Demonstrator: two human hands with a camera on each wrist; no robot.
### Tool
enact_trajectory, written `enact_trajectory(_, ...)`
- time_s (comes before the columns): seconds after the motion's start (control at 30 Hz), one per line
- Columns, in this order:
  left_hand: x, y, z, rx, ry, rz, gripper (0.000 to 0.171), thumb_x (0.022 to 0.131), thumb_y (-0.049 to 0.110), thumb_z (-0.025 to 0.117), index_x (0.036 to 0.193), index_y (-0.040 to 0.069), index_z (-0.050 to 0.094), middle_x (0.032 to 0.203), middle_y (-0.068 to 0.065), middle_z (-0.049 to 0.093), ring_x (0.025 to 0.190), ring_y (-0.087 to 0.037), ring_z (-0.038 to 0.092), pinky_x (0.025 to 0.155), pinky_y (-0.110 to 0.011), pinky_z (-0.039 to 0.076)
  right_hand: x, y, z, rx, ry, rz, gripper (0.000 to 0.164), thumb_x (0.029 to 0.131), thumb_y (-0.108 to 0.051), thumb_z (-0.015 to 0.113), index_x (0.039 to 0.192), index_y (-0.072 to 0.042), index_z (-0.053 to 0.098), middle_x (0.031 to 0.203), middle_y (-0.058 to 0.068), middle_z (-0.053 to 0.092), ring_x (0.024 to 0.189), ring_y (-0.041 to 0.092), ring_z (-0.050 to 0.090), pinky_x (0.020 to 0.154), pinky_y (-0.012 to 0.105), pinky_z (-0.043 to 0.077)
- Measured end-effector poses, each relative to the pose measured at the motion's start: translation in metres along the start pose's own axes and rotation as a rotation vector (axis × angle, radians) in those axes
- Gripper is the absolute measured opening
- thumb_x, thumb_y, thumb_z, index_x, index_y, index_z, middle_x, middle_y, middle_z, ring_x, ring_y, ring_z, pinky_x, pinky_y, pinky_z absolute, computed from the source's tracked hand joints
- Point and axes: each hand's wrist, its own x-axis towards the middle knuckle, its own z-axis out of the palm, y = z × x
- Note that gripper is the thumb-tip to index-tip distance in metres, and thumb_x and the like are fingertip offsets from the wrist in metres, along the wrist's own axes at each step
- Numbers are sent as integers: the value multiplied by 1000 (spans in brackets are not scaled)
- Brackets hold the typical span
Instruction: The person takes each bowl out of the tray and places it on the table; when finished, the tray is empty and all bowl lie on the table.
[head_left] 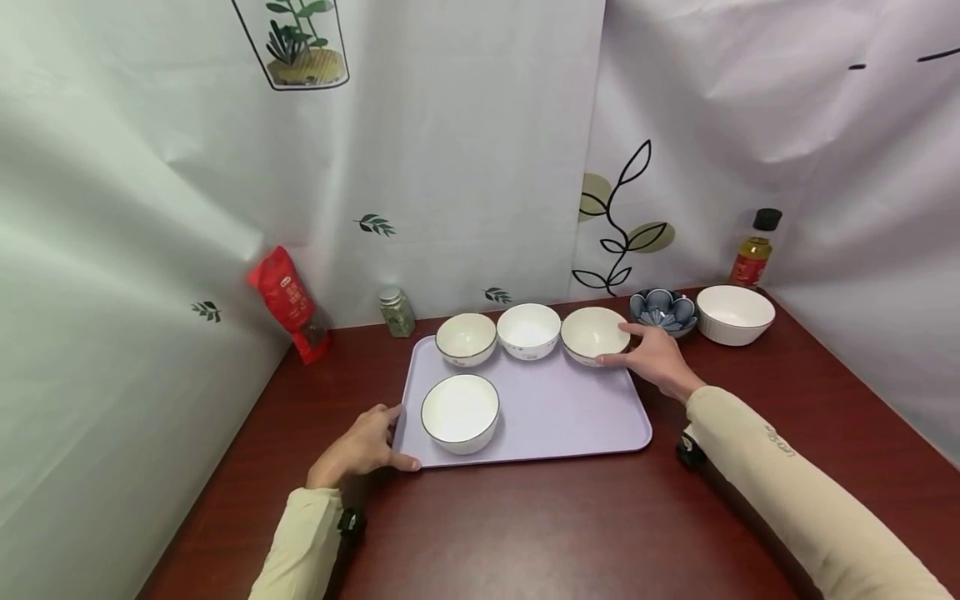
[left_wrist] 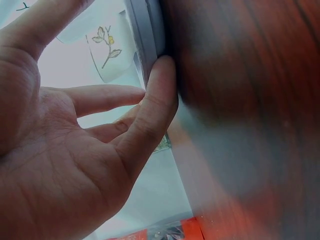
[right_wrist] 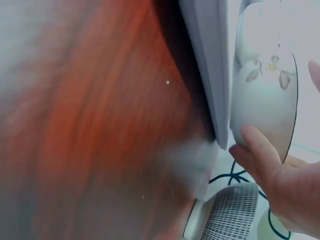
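A pale lilac tray (head_left: 555, 417) lies on the table and bears several white bowls. My left hand (head_left: 363, 446) is at its front left corner, thumb by the front edge. In the left wrist view its fingers (left_wrist: 157, 95) touch the tray's rim, fairly relaxed. Closest to this hand stands a dark-rimmed white bowl (head_left: 460, 408). My right hand (head_left: 655, 360) grips the back right bowl (head_left: 592, 333) by its side, thumb at the front and fingers at the right. Leaf sprigs decorate that bowl in the right wrist view. Two more bowls, one cream (head_left: 465, 337) and one white (head_left: 528, 329), stand left of it.
Right of the tray are a blue petal-shaped bowl (head_left: 663, 310), a ribbed white bowl (head_left: 735, 315) and an oil bottle (head_left: 750, 254). A spice jar (head_left: 397, 313) and a red packet (head_left: 288, 300) stand at the back left. A printed curtain (head_left: 465, 167) hangs behind the table.
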Motion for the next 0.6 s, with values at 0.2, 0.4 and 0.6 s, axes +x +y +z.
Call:
enact_trajectory(0.2,0,-2,1,-24,5,-15,104,63,30,96,146,-9,45,109,-18,57,94,-23,56,84,-38,50,-15,4,-2,6,-90,-82,92,72,-38,90,143,4,51,148,30,48,127,36,57,104,45,46)
enact_trajectory(0.4,0,-1,2,-60,10,-22,104,63,27,96,146,-9,44,108,-17,57,88,-20,56,80,-35,49,-25,7,-4,11,-140,-167,91,66,-30,94,139,7,54,139,28,58,118,34,65,92,32,53)
enact_trajectory(0.6,0,0,1,-46,10,-18,104,63,28,96,146,-9,45,110,-18,58,92,-22,56,83,-38,50,-32,10,-4,35,-166,-195,89,65,-26,95,137,8,55,135,29,60,118,36,66,92,34,56)
